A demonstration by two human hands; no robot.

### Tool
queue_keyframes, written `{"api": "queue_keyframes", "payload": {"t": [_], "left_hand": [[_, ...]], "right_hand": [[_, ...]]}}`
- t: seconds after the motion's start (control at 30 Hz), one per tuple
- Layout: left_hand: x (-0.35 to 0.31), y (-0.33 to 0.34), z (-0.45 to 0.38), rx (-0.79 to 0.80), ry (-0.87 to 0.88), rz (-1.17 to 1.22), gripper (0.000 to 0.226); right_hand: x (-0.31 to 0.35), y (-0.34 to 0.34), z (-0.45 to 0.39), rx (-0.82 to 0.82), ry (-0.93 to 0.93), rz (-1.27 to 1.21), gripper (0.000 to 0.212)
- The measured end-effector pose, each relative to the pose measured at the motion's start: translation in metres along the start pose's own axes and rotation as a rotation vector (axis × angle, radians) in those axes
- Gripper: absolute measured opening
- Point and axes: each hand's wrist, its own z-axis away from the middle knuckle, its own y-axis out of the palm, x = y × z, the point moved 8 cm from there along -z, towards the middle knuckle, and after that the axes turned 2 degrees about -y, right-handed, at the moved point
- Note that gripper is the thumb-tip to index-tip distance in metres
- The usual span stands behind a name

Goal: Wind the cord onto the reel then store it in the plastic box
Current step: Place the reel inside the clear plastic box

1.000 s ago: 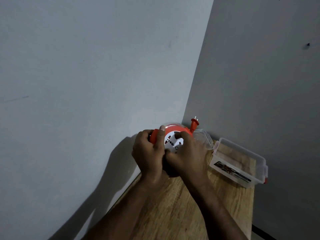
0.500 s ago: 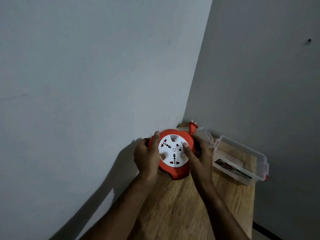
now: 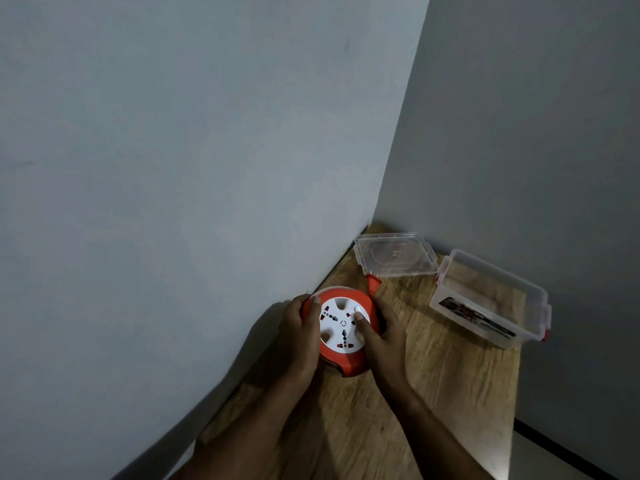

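While your two hands hold it from either side, the reel [image 3: 341, 332] sits in the lower middle of the frame, low over the wooden surface [image 3: 433, 393] near the wall; whether its underside touches the wood you cannot tell. Its orange body carries a white socket face turned up toward you. Your left hand [image 3: 299, 336] is clamped on the reel's left rim, thumb over the orange edge. Your right hand [image 3: 379, 336] is clamped on the right side, thumb pressed onto the white face. The orange plug [image 3: 373, 283] sticks out at the reel's upper right edge, its tip close to the lid. No loose cord shows outside the reel.

Up and right of the reel, the clear lid [image 3: 394, 256] lies flat on the surface in the corner. Just right of it stands the plastic box [image 3: 491, 299], open, with red latches and a printed label on its near wall. Through the clear walls you see only the wood grain beneath; the box holds nothing visible.
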Motion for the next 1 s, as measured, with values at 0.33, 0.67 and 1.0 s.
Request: {"api": "queue_keyframes", "payload": {"t": [0.33, 0.67, 1.0], "left_hand": [[0.061, 0.006, -0.008, 0.128, -0.044, -0.106, 0.043], [0.086, 0.004, -0.02, 0.123, 0.016, -0.244, 0.045], [0.101, 0.003, -0.026, 0.136, 0.03, -0.322, 0.043]], "right_hand": [[-0.065, 0.018, 0.012, 0.077, 0.074, 0.122, 0.046], [-0.107, 0.037, 0.016, 0.169, 0.078, 0.287, 0.046], [-0.126, 0.046, 0.016, 0.179, 0.08, 0.445, 0.048]]}}
